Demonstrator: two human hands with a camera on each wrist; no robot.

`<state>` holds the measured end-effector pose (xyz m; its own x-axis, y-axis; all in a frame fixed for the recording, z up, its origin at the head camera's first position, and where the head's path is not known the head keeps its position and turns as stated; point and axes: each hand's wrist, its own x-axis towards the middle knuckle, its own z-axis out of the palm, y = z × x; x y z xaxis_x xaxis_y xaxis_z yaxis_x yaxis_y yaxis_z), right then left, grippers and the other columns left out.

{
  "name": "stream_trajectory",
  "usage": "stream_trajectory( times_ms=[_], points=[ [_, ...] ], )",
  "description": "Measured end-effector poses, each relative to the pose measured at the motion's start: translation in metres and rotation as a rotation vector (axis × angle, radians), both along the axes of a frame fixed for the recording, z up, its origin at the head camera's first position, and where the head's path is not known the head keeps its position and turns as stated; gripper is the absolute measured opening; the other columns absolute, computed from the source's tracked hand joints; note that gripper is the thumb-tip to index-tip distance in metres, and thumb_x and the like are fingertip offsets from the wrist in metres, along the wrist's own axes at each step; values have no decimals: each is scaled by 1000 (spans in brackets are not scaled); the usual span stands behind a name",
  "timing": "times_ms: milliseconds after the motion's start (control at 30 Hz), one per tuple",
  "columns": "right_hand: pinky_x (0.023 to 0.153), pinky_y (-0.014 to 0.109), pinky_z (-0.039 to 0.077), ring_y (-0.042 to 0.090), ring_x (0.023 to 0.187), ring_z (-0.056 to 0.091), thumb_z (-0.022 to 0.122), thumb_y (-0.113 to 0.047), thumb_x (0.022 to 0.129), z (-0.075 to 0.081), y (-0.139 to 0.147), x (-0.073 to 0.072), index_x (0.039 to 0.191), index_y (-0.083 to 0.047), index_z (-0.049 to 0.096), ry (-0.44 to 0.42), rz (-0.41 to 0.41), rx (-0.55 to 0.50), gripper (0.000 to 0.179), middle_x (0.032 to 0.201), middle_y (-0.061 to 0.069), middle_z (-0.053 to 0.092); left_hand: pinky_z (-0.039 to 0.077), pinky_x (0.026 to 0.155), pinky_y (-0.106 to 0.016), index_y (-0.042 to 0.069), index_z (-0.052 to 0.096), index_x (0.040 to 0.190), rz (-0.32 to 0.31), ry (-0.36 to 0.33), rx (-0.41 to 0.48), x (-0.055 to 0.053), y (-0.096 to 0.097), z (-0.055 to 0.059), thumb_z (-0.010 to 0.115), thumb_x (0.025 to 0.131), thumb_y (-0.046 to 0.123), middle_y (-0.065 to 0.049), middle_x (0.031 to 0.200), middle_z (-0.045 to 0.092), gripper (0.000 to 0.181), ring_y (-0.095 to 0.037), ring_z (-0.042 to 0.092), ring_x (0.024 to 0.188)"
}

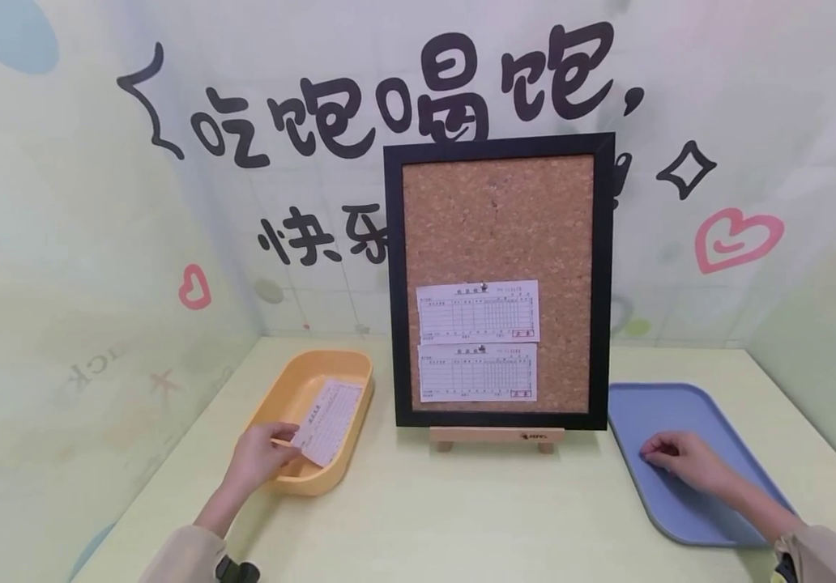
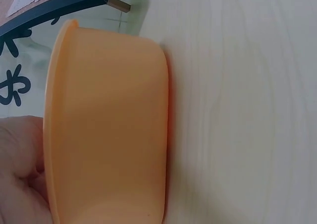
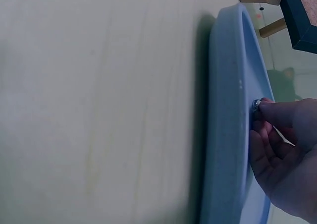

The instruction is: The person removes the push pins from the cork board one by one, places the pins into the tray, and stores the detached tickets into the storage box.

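At the left, my left hand (image 1: 261,457) reaches over the near-left rim of an orange tray (image 1: 360,380). Thumb and fingers pinch the lower-left corner of a printed paper slip (image 1: 330,417) that slants inside it. In the left wrist view, the tray's side wall hides the fingertips and the slip. My right hand (image 1: 688,461) is over a blue tray (image 1: 658,405) at the right. Between its thumb and index finger it pinches a small silvery pushpin (image 3: 256,104). A framed cork board (image 1: 498,219) stands between the hands, bearing an upper slip (image 1: 476,316) and a lower slip (image 1: 476,376).
The board leans on a small wooden easel (image 1: 494,437) on the pale table (image 1: 462,510). A small pin (image 1: 484,287) sits at the upper slip's top edge, another (image 1: 482,349) at the lower slip's. Behind is a printed curtain (image 1: 301,48) with black lettering.
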<state>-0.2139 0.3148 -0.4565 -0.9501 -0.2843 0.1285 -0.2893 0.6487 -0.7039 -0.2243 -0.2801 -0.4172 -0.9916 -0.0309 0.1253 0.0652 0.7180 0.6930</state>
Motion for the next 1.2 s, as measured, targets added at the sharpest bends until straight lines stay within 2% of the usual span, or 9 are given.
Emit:
stream_trajectory(
  times_ms=[333,767,900,1000,1200],
  points=[
    [50,22,44,-2,61,46,59,-2,84,4,0,-1,85,4,64,-29,5,10,8,77,4,62,52,55,-26,-10,63,98,-18,11,-91,0,1,2,70,69,-3,-18,86,66,30,-24,64,69],
    [49,22,44,-3,61,47,60,-1,82,6,-2,-1,86,7,63,-43,48,-3,9,74,1,60,52,58,-28,-11,63,99,-37,30,-114,5,-6,7,70,73,1,-17,84,67,30,-26,65,71],
    [49,22,44,-2,61,47,59,-1,83,5,-2,-1,86,7,63,-39,35,-11,9,75,1,60,52,60,-30,-11,62,102,-36,26,-126,6,-9,11,68,75,2,-17,85,67,30,-27,65,72],
    [49,22,44,-1,60,47,58,-1,84,5,-2,-1,86,7,62,-38,17,-18,9,76,2,61,53,62,-33,-12,62,101,-37,29,-136,4,-10,14,67,76,1,-18,85,67,28,-28,65,73],
    [49,22,44,1,59,47,56,-2,85,7,-1,-2,88,7,62,-58,-30,-9,11,76,3,60,53,66,-36,-10,63,101,-27,66,-156,-8,-3,26,66,78,2,-17,85,67,26,-28,64,76]
  ],
)
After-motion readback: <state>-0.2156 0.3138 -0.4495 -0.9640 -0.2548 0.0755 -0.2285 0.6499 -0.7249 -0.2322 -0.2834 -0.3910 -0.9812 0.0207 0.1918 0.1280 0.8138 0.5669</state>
